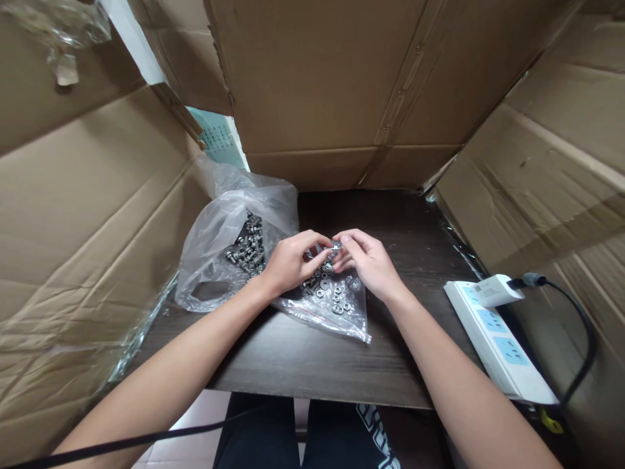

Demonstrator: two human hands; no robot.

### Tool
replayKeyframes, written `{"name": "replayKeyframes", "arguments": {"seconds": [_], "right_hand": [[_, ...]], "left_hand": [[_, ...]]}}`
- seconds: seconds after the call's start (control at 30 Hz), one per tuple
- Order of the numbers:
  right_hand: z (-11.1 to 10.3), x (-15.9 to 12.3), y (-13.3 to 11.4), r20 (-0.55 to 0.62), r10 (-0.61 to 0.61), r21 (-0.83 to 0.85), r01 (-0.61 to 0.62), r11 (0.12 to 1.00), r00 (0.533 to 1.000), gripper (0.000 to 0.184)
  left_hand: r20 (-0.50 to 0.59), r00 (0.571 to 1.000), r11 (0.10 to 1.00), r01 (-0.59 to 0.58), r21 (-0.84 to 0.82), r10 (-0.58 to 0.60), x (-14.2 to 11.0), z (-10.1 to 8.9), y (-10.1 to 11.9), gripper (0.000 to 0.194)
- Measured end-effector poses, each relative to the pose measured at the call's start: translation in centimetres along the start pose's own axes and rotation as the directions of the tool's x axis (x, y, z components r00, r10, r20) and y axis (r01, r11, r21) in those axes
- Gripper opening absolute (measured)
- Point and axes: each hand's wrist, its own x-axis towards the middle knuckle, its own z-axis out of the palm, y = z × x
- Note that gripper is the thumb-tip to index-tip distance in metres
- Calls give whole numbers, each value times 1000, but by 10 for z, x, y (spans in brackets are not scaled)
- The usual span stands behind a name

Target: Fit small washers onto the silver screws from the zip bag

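Observation:
My left hand (291,262) and my right hand (368,262) meet over the middle of a dark wooden table (312,365). Both pinch small metal parts between their fingertips, at a point just above a flat clear plastic bag (336,306) strewn with several washers and nuts. To the left lies a larger crumpled clear bag (229,247) holding a heap of assembled screws (248,249). What exactly each pinch holds is too small to name, though it looks like a screw and a washer.
Cardboard sheets wall the table on the left (83,228), back (332,91) and right (551,163). A white power strip (498,339) with a plugged adapter and black cable lies at the right edge. A black cable (146,440) crosses below the table's front edge.

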Motion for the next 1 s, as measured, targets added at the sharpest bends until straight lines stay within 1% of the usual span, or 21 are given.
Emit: {"name": "replayKeyframes", "arguments": {"seconds": [0.03, 0.1, 0.13, 0.17, 0.23, 0.3, 0.33, 0.43, 0.47, 0.57, 0.63, 0.77, 0.83, 0.93, 1.0], "right_hand": [[0, 0, 0, 3, -14, 25, 14, 1000, 1000, 37], [0, 0, 0, 24, -50, 66, 49, 997, 998, 50], [0, 0, 0, 25, -56, 61, 55, 997, 998, 53], [0, 0, 0, 13, -51, 35, 50, 998, 999, 51], [0, 0, 1, -34, -30, -38, 29, 999, 999, 39], [1, -1, 1, -47, -27, -60, 24, 998, 999, 34], [1, -1, 1, -29, -33, -42, 32, 999, 999, 35], [2, -1, 1, 41, -48, 32, 47, 998, 998, 48], [2, -1, 1, 38, -38, 28, 37, 999, 999, 49], [3, -1, 1, -29, 8, -38, -9, 999, 1000, 36], [3, -2, 0, -32, 5, -41, -6, 999, 999, 34], [2, -1, -1, 39, -48, 38, 47, 998, 998, 46], [1, 0, 0, 14, -53, 45, 53, 998, 998, 43], [0, 2, 1, -54, -46, 28, 47, 999, 998, 34], [0, 2, 0, -57, -61, 23, 62, 998, 997, 33]], "left_hand": [[-3, 1000, 1000, 3, -4, -3, 0, 0, 0, 9], [-5, 1000, 1000, 4, -9, -5, 0, 0, 0, 8], [-1, 1000, 1000, 6, -15, -6, 0, 1, 0, 8], [3, 1000, 1000, 8, -22, -8, 0, 1, 0, 8], [10, 1000, 999, 12, -35, -12, 0, 1, 0, 9], [9, 1000, 999, 14, -42, -14, 0, 2, 0, 8], [5, 1000, 999, 13, -42, -13, 0, 2, 0, 8], [-3, 1000, 999, 1, -32, -1, -1, 2, 0, 8], [1, 1000, 1000, -5, -28, 5, -1, 2, 0, 8], [10, 1000, 1000, -15, -27, 15, 0, 2, 0, 9], [-1, 1000, 999, -13, -34, 13, 0, 2, -1, 9], [-43, 999, 999, -29, -17, 28, 0, 2, -2, 8], [-50, 998, 999, -35, 10, 35, 0, 3, -1, 8], [-25, 998, 998, -52, 22, 53, 0, 4, 2, 8], [-26, 998, 999, -51, -1, 51, 1, 4, 3, 9]]}}
